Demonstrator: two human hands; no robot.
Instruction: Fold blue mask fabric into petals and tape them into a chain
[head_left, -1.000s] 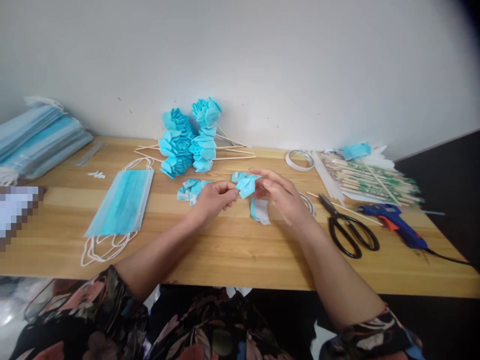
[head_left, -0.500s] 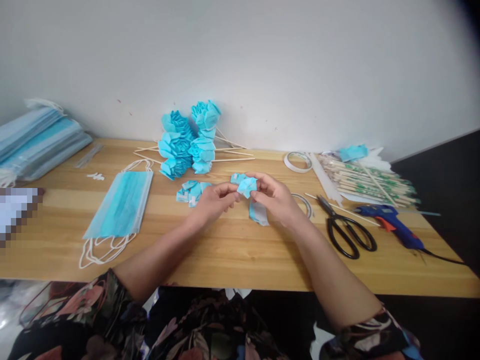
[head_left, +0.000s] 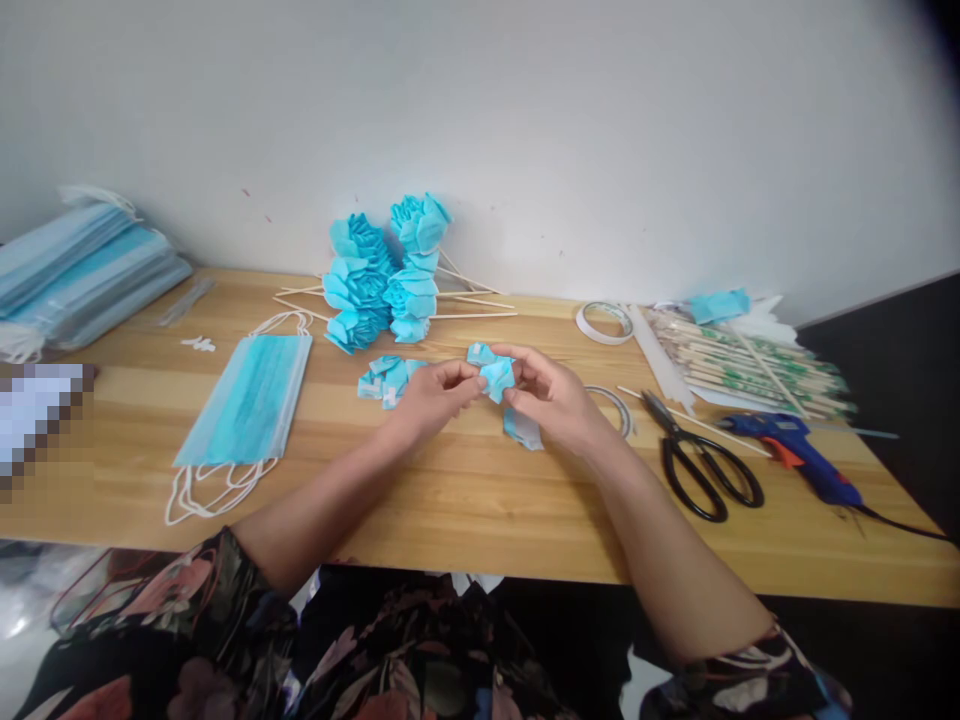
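Note:
Both hands meet over the middle of the wooden table. My left hand and my right hand pinch a small folded blue mask piece between their fingertips. Under my right hand lies another cut blue piece. Just left of my left hand sits a small heap of folded blue pieces. Behind them lies a bunch of blue mask flowers on thin sticks.
A flat blue face mask lies at the left, a stack of masks at the far left. To the right are tape rolls, black scissors, a blue glue gun and a pile of wrapped sticks.
My right hand's fingers have curled in from spread to pinching the blue piece, and both hands have drawn closer together around it.

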